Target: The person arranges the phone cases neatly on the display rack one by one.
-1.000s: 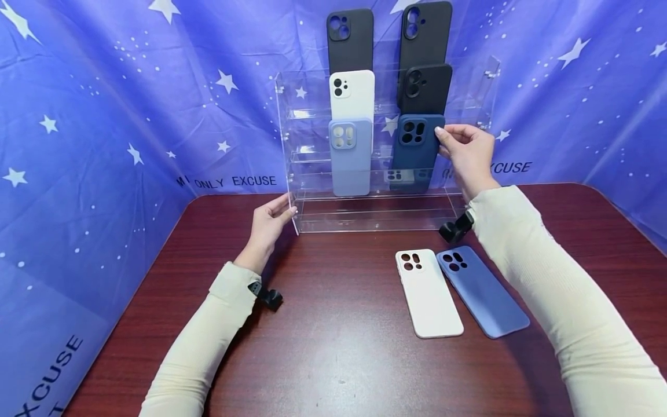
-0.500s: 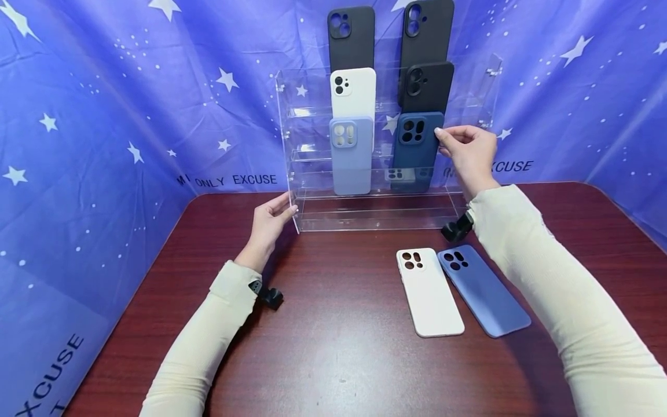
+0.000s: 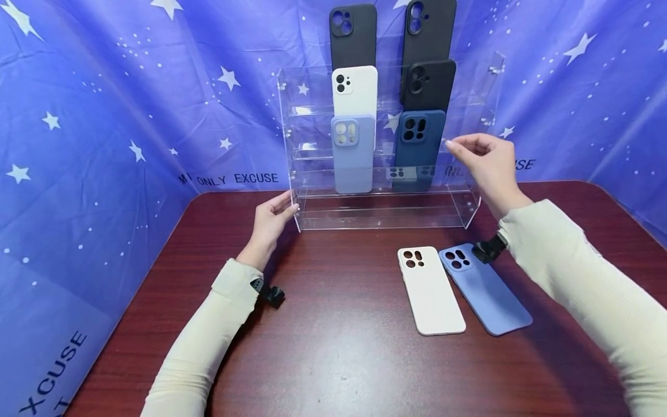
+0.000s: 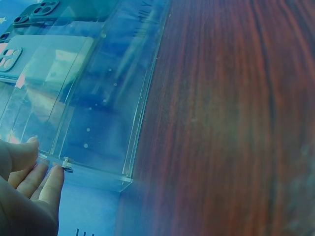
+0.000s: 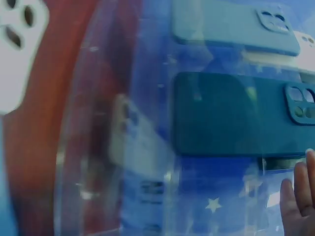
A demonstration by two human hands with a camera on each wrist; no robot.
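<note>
A clear acrylic display rack stands at the back of the table. My left hand pinches its left side panel, thumb inside and fingers outside, as the left wrist view shows. On the right of the front occupied tier leans a dark blue phone case. Just to the right of that case is my right hand, holding nothing, fingertips a little apart from the case edge. A light blue phone case leans on the same tier at left. Behind it is a white phone case.
Black phone cases stand on the upper tiers, left and right. A white case and a blue case lie side by side on the brown table before the rack. Star-patterned blue cloth hangs behind and beside it.
My right hand has let go of the dark blue phone case and moved right and slightly down. The left hand keeps its place on the rack.
</note>
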